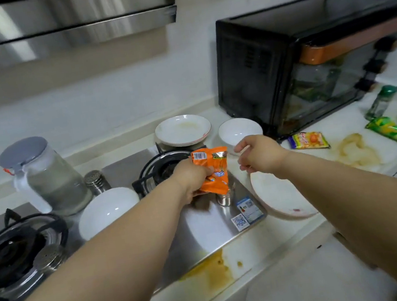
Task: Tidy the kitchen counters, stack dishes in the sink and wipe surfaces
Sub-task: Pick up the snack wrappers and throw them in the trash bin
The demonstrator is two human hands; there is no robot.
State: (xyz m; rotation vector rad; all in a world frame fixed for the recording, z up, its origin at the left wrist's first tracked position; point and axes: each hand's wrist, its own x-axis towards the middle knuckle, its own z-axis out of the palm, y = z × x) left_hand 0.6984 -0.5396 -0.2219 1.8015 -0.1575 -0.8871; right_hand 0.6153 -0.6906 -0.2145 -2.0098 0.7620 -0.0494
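My left hand (192, 179) grips an orange snack packet (214, 171) above the steel stove top (211, 225). My right hand (257, 154) hovers just right of the packet, fingers loosely curled, holding nothing. A white plate (182, 130) sits on the back burner. One white bowl (239, 130) stands behind my right hand, and another white bowl (107, 210) rests on the stove between the burners. Under my right wrist lies a dirty white plate (280, 197). A yellow packet (308, 141) and a green packet (391, 130) lie on the counter to the right.
A black toaster oven (308, 61) fills the back right. A water jug (47, 178), two metal shakers (96, 182) and the left burner (14, 255) are on the left. Brown spills stain the counter (211, 270) and cutting board (357, 149). A green-capped bottle (382, 102) stands far right.
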